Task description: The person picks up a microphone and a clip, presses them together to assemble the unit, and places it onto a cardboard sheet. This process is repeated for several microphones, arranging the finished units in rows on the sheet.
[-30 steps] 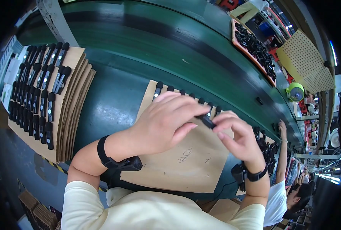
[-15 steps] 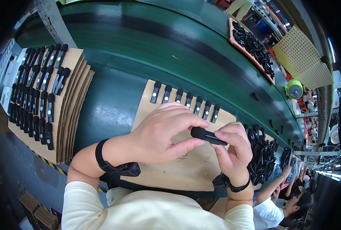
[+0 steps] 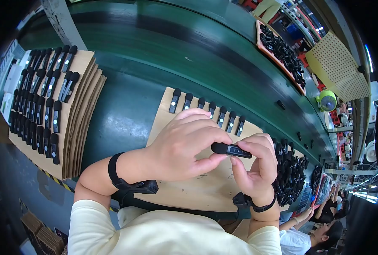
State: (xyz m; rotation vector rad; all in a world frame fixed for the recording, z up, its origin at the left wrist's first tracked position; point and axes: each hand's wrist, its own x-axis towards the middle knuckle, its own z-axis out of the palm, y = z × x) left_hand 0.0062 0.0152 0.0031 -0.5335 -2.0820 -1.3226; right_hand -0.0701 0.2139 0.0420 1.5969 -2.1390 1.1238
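Above a brown cardboard sheet [image 3: 189, 193], both my hands hold one small black clip-on microphone [image 3: 236, 151] lying sideways. My left hand [image 3: 180, 146] pinches around its rounded black foam cover. At the other end, my right hand [image 3: 261, 163] grips the flat body between thumb and fingers. The body's front, with a small panel, faces up. Along the sheet's far edge runs a row of similar microphones [image 3: 221, 117], each with a foam tip and a pale round spot; my left hand hides part of the row.
Stacked cardboard sheets [image 3: 76, 131] at left carry rows of microphones [image 3: 40, 102]. Right of my right hand lies a heap of black microphones [image 3: 290, 174]. The green conveyor belt [image 3: 155, 38] crosses beyond, with a full tray [image 3: 259, 40] and a green fan [image 3: 326, 101]. A co-worker [image 3: 299, 238] sits at right.
The microphone has been turned about its length, so its front panel now faces up. Both hands stay nearly in place. The co-worker at right has moved their arms.
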